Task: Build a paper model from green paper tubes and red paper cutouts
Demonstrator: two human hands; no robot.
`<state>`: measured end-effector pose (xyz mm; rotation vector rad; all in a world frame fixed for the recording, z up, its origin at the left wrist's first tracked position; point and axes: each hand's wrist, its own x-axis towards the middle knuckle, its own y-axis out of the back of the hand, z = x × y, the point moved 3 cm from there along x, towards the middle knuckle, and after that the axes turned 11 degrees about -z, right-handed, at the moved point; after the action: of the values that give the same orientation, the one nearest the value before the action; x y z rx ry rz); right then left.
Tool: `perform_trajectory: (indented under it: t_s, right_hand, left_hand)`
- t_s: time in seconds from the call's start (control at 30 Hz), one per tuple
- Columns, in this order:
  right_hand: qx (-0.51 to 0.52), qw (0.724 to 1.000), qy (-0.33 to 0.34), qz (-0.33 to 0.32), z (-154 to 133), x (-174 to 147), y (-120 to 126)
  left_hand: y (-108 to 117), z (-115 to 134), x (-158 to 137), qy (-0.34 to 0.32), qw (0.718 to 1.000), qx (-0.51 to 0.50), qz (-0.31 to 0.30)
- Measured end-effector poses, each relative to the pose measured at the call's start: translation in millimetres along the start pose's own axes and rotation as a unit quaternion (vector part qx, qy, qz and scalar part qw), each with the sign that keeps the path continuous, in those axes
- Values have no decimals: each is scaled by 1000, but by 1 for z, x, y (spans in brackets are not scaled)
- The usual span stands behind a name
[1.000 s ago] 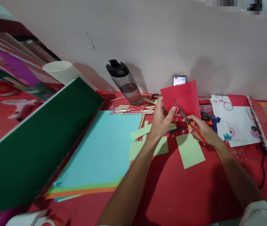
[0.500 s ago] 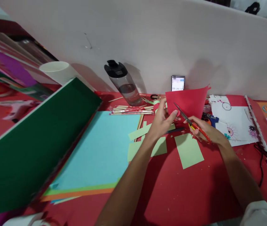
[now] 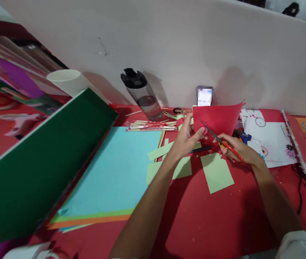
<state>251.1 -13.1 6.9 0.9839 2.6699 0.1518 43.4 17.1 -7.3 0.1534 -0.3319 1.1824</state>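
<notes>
Pinched near its lower left corner between the thumb and fingers of the left hand point(image 3: 184, 141), a red paper sheet point(image 3: 219, 117) is held up above a red table point(image 3: 209, 223), while the right hand point(image 3: 241, 148) is closed around the red-orange handles of a pair of scissors point(image 3: 209, 131). The blades lie across the sheet in this view; whether they touch it cannot be told. Below lies a pale green rectangle of paper point(image 3: 217, 173), beyond the sheet stands a phone point(image 3: 204, 97), and leftward are a clear bottle point(image 3: 148, 104) and a light blue sheet point(image 3: 112, 169)
</notes>
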Motion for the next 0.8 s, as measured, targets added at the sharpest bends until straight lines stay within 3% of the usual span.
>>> perform_trajectory:
  t_s: [0.27,0.53,0.8]
  right_hand:
    - [18,1000,-18,2,3,1,5]
    - [17,999,25,31,9,4,5]
    - [57,993,90,51,18,10,3]
  left_hand:
    - [2,-5,-1,21,1000,0,-12]
    - [0,-6,0,29,999,-14,19]
    - [3,-4,-1,-70,992,44,96]
